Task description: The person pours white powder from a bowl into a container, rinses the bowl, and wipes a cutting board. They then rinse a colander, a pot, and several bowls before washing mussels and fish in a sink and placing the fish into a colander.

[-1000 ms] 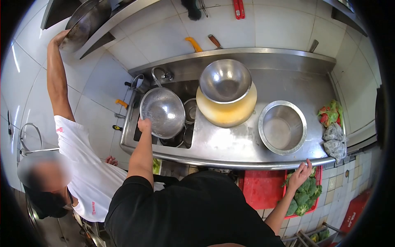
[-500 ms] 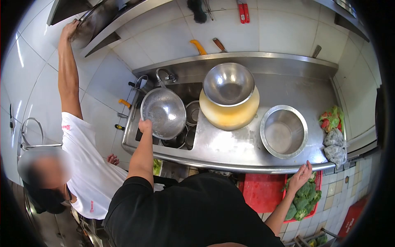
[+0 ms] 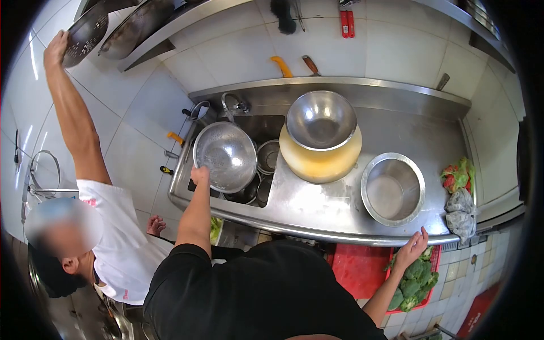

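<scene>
My left hand [image 3: 200,175] grips the near rim of a round metal colander [image 3: 225,156], whose surface looks finely speckled, as if with small holes. It is tilted over the sink [image 3: 263,123], hiding part of it. Pots [image 3: 268,157] stand in the sink beneath and beside it. My right hand [image 3: 414,248] is open, fingers apart, by the counter's front edge, just below a deep metal pot [image 3: 392,190]. Between my hands, a metal bowl [image 3: 321,120] rests on a large yellowish rounded vessel [image 3: 320,164].
At left, a co-worker's raised hand [image 3: 55,49] holds a holed metal colander [image 3: 86,35] beside the wall shelf [image 3: 187,25]. A faucet [image 3: 231,105] rises behind the sink. Grey bags [image 3: 460,212] lie at the counter's right end. Below are a red board [image 3: 360,269] and broccoli [image 3: 416,280].
The co-worker's raised hand has moved left, and the holed colander now shows apart from the pan on the shelf. My hands stay nearly in place; the view shifts slightly.
</scene>
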`<action>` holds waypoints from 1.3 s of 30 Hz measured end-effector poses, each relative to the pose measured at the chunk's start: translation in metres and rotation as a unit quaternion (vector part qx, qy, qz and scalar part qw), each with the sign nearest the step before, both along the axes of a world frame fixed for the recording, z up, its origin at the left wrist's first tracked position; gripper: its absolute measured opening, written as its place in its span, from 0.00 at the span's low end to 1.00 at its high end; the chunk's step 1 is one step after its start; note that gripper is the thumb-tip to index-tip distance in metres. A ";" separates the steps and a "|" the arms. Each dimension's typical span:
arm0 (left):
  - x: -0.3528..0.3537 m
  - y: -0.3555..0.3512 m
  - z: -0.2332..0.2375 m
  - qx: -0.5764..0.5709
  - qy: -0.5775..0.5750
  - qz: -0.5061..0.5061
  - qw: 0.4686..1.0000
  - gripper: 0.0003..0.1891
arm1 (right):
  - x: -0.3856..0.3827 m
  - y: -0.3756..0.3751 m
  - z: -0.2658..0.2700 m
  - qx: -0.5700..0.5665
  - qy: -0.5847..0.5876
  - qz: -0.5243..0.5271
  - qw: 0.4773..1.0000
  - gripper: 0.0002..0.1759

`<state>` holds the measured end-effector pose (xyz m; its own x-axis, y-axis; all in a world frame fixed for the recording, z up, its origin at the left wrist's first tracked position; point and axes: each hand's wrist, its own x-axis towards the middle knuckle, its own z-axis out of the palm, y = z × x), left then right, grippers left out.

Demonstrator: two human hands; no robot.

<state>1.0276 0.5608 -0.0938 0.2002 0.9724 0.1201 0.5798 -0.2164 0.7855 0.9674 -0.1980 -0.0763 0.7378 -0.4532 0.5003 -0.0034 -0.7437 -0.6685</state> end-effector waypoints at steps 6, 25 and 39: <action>-0.004 0.020 -0.025 -0.012 -0.031 0.010 0.999 0.20 | 0.002 0.001 0.001 -0.001 -0.001 0.001 1.000 0.19; 0.002 0.089 -0.098 -0.036 -0.045 0.002 0.998 0.20 | 0.000 0.005 0.007 -0.016 -0.002 0.003 1.000 0.18; 0.025 0.064 -0.149 -0.422 -0.293 -0.134 0.847 0.14 | 0.069 0.300 0.102 0.039 0.172 0.524 0.833 0.06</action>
